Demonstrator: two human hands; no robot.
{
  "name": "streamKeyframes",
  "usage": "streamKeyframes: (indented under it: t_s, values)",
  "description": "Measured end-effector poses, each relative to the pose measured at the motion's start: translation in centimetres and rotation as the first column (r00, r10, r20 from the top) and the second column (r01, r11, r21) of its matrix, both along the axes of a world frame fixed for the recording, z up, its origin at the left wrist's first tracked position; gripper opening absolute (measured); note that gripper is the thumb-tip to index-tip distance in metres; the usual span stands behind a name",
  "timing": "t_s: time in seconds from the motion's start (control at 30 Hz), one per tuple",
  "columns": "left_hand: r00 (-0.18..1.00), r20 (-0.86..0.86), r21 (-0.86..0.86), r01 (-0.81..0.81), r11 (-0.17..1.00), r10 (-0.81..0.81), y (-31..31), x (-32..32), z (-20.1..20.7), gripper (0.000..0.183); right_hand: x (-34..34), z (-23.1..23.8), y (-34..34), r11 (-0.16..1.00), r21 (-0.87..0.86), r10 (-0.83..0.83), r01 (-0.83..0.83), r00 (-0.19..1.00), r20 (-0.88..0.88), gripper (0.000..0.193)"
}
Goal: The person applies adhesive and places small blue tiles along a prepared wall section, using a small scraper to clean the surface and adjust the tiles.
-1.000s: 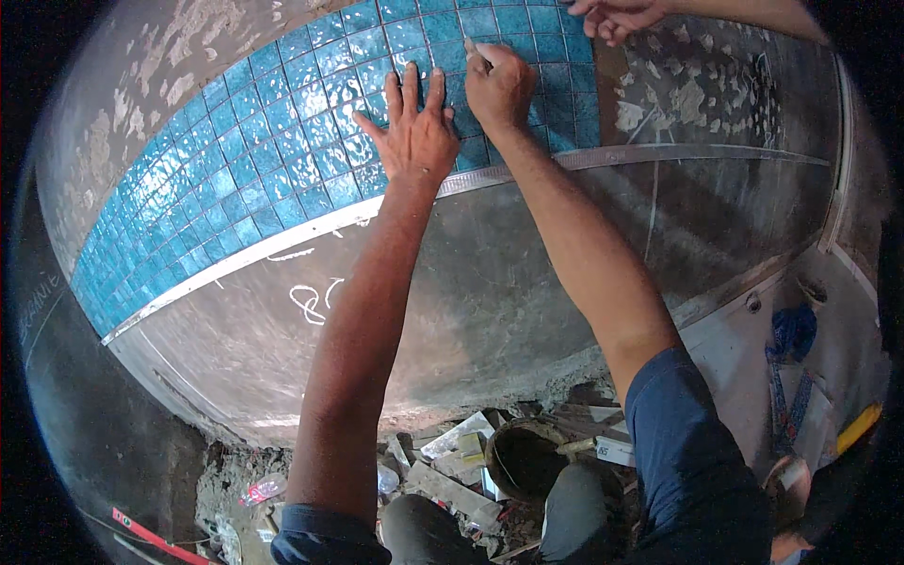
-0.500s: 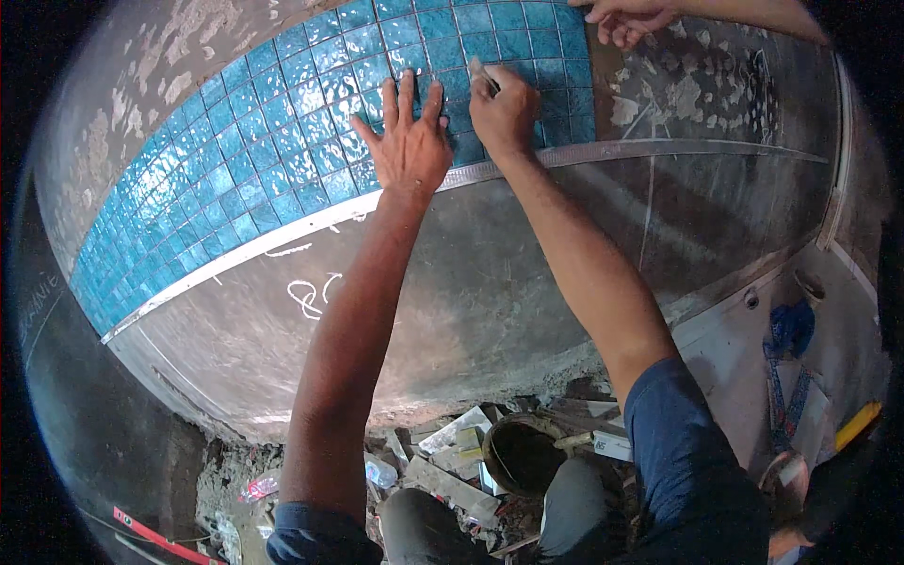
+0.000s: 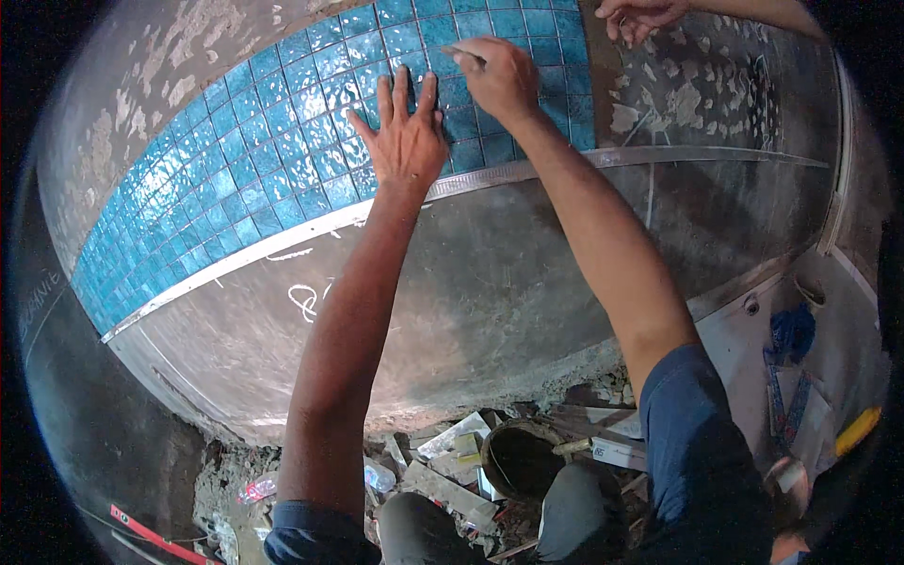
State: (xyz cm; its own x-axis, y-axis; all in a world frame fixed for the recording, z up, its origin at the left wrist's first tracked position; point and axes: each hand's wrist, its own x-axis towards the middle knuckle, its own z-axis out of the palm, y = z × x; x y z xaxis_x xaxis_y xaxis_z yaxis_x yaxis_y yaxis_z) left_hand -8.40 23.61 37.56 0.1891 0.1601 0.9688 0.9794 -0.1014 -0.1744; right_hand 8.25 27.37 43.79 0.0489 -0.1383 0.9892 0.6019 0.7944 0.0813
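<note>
Blue-green mosaic tiles: a glossy sheet [image 3: 292,104] up on the curved-looking wall [image 3: 452,264], both of my hands at its right-hand part.
Left hand: [image 3: 408,141] palm down against the tiles, fingers spread apart, nothing gripped that I can see.
Right hand: [image 3: 501,77] just up and right of the left one, fingers closed together around a small slim tool [image 3: 461,53]. Can't tell exactly what kind it is, most of it's hidden in the fist.
Tool tip: sticks out left, over the tiles; can't tell if it's actually touching.
Edging strip: [image 3: 282,242] pale, runs along the bottom of the tiles, then carries on past them to the right.
Rough patch: [image 3: 692,89] bare wall with blobs of dried stuff, right of the tiles.
Other person's hand: [image 3: 642,15] top right, near that patch, fingers curled.
Bucket: [image 3: 486,461] dark, down by my knees [image 3: 582,513] in a mess of rubble.
Clear plastic bottle: [image 3: 379,476] lying left of the bucket.
Red bar: [image 3: 155,535] bottom left corner.
</note>
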Motion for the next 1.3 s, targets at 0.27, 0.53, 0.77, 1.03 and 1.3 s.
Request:
streamKeyframes:
  t_s: [0.27, 0.53, 0.77, 1.03, 1.3]
  values:
    - [1.0, 0.009, 0.006, -0.009, 1.0, 0.009, 0.2, 0.4, 0.5, 0.054, 0.4, 2.8, 1.4, 0.978, 0.044, -0.208, 0.204, 0.967, 0.148, 0.018]
    - [0.999, 0.028, -0.039, -0.038, 0.999, 0.039, -0.3, 0.7, 0.2, 0.056, 0.3, 3.0, 1.2, 0.976, 0.051, -0.219, 0.213, 0.959, 0.177, 0.019]
    - [0.998, 0.028, -0.042, -0.049, 0.998, 0.05, -0.1, 0.9, 0.2, 0.057, 0.5, 3.5, 1.2, 0.963, 0.071, -0.271, 0.262, 0.941, 0.203, 0.02]
    - [0.998, 0.029, -0.039, -0.052, 0.998, 0.053, -0.2, 0.6, 0.2, 0.055, 0.3, 1.8, 1.1, 0.987, 0.108, -0.14, 0.116, 0.958, 0.249, 0.015]
    - [0.998, 0.012, -0.08, -0.06, 0.995, 0.061, -0.4, 0.5, 0.6, 0.057, 1.8, 2.8, 1.1, 0.987, 0.049, -0.157, 0.15, 0.965, 0.211, 0.016]
